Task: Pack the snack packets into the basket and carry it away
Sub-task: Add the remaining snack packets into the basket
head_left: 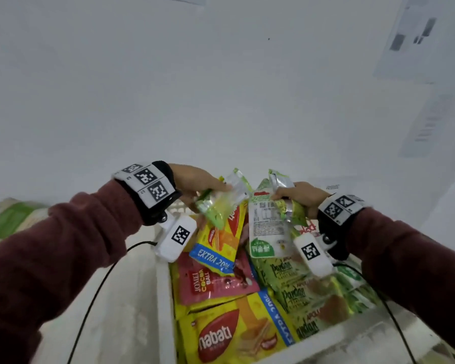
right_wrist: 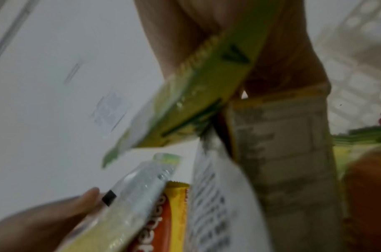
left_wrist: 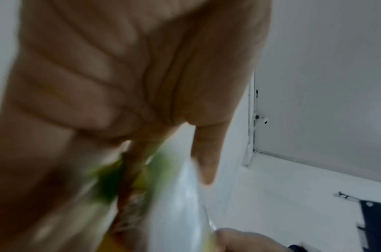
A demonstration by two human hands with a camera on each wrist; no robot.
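Observation:
A white basket (head_left: 166, 292) at the bottom centre is heaped with snack packets: yellow Nabati wafers (head_left: 237, 334), a pink Cocoa Ball packet (head_left: 210, 282) and green pandan packets (head_left: 300, 290). My left hand (head_left: 195, 183) grips a clear-and-green packet (head_left: 221, 203) above the far end of the basket, blurred in the left wrist view as the packet (left_wrist: 174, 196) under my fingers (left_wrist: 204, 153). My right hand (head_left: 300, 195) grips a green foil packet (head_left: 286, 195) and a white-and-green packet (head_left: 267, 229); the right wrist view shows the green packet (right_wrist: 196, 95).
A white surface (head_left: 111, 298) carries the basket, against a white wall (head_left: 195, 74) with papers (head_left: 426, 43) stuck at the upper right. A green-and-white bag (head_left: 13, 216) lies at the far left. Black cables (head_left: 95, 292) hang from both wrists.

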